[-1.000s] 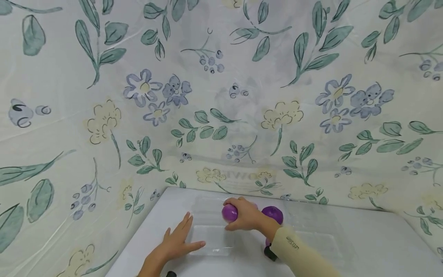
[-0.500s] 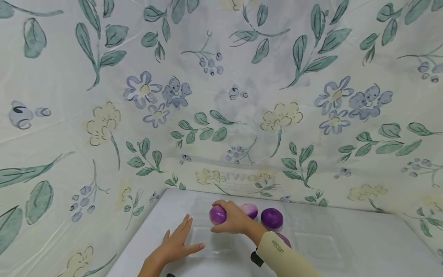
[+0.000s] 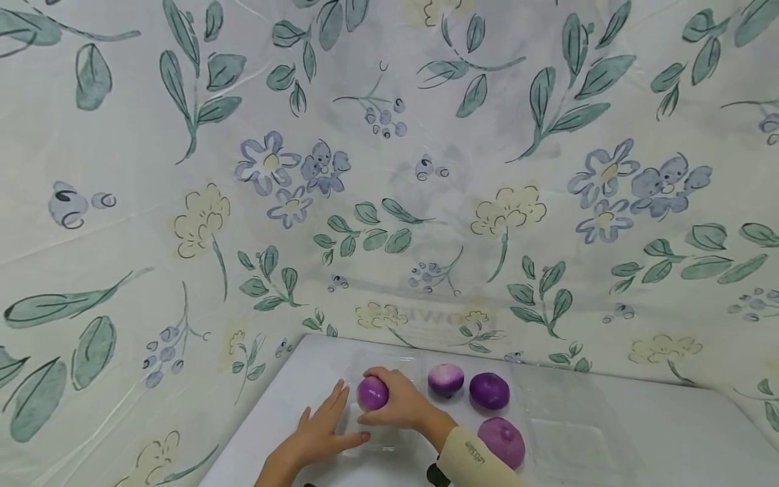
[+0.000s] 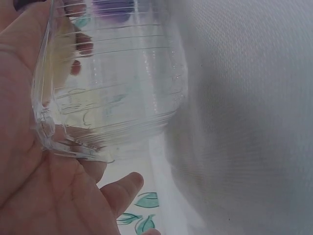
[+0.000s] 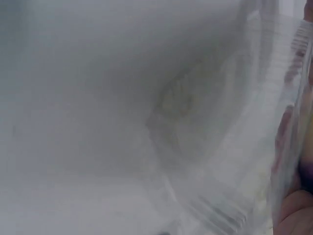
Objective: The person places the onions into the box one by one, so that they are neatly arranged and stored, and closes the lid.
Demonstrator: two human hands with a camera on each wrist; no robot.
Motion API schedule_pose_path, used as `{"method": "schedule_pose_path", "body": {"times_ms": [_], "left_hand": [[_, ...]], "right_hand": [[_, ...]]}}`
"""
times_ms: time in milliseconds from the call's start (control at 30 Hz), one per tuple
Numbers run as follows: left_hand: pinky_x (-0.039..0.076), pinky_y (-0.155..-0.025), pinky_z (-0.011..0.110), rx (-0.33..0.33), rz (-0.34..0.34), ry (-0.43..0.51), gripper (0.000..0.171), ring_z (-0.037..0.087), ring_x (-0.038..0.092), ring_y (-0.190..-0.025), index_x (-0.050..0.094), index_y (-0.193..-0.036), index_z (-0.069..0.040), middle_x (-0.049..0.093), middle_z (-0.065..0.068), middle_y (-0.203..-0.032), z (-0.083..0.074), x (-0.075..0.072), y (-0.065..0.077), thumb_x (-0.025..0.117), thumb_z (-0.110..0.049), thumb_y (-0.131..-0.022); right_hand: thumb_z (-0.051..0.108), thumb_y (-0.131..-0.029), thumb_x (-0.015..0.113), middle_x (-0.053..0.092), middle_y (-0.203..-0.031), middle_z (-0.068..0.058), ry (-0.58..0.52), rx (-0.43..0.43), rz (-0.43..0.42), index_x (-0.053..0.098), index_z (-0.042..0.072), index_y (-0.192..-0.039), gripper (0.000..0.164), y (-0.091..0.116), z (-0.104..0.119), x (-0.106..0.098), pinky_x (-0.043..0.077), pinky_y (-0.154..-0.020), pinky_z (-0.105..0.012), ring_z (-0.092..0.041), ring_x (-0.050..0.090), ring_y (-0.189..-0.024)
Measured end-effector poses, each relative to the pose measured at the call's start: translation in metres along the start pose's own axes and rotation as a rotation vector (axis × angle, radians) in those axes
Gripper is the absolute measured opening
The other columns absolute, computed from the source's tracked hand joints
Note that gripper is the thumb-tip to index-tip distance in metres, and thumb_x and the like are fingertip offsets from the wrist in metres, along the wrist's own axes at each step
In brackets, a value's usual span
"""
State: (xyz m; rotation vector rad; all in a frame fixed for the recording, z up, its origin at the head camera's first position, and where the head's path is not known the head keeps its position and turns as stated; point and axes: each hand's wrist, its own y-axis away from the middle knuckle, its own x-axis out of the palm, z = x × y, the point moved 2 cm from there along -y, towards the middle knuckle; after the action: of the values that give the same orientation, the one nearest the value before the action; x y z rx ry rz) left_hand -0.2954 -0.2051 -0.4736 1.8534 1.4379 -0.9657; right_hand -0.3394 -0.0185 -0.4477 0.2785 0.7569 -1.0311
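Note:
My right hand (image 3: 398, 400) grips a round, glossy purple onion (image 3: 372, 393) at the near part of a clear plastic container (image 3: 389, 439). Whether the onion touches the container's bottom cannot be told. My left hand (image 3: 322, 433) lies spread along the container's left side, its fingers straight. In the left wrist view the palm (image 4: 44, 191) rests against the ribbed clear wall (image 4: 117, 98), with purple showing through at the top. The right wrist view is blurred; the clear container (image 5: 210, 137) fills its right part, with fingertips at the edge.
Right of the container stand a white-and-purple onion (image 3: 446, 380), a dark purple onion (image 3: 489, 391) and a paler purple onion (image 3: 502, 441). A clear open lid or second tray (image 3: 572, 433) lies farther right on the white table (image 3: 688, 433). A flowered sheet (image 3: 414, 203) hangs behind.
The right hand has carried the purple onion leftward and down over the container, uncovering the other onions. The left hand keeps its place beside the container. The head view has shifted slightly.

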Motion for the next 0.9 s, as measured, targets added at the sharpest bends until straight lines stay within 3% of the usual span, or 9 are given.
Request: {"method": "schedule_pose_path", "body": {"times_ms": [167, 467, 900], "left_hand": [[0.007, -0.107, 0.080, -0.011, -0.001, -0.004, 0.103, 0.042, 0.027, -0.148, 0.029, -0.153, 0.000, 0.017, 0.018, -0.165, 0.001, 0.000, -0.001, 0.073, -0.058, -0.080], [0.008, -0.107, 0.080, 0.002, -0.007, -0.005, 0.104, 0.041, 0.027, -0.148, 0.029, -0.153, 0.002, 0.017, 0.019, -0.164, 0.001, -0.002, -0.001, 0.074, -0.056, -0.079], [0.009, -0.107, 0.080, 0.006, -0.003, -0.016, 0.105, 0.041, 0.028, -0.147, 0.029, -0.153, 0.002, 0.017, 0.020, -0.164, 0.003, 0.000, -0.003, 0.074, -0.056, -0.078]], "right_hand": [[0.031, -0.067, 0.089, 0.058, -0.109, -0.003, -0.027, 0.013, -0.020, 0.057, 0.019, -0.132, 0.074, 0.000, -0.003, 0.014, 0.055, -0.080, -0.034, -0.012, 0.055, -0.095], [0.033, -0.068, 0.088, 0.060, -0.111, -0.007, -0.042, 0.054, -0.053, 0.055, 0.016, -0.133, 0.075, 0.000, -0.005, 0.024, 0.056, -0.083, -0.043, -0.018, 0.058, -0.098], [0.027, -0.070, 0.083, 0.061, -0.115, -0.010, -0.169, 0.134, 0.014, 0.053, 0.011, -0.133, 0.072, -0.003, -0.010, 0.032, 0.055, -0.087, -0.050, -0.024, 0.061, -0.101]]}}
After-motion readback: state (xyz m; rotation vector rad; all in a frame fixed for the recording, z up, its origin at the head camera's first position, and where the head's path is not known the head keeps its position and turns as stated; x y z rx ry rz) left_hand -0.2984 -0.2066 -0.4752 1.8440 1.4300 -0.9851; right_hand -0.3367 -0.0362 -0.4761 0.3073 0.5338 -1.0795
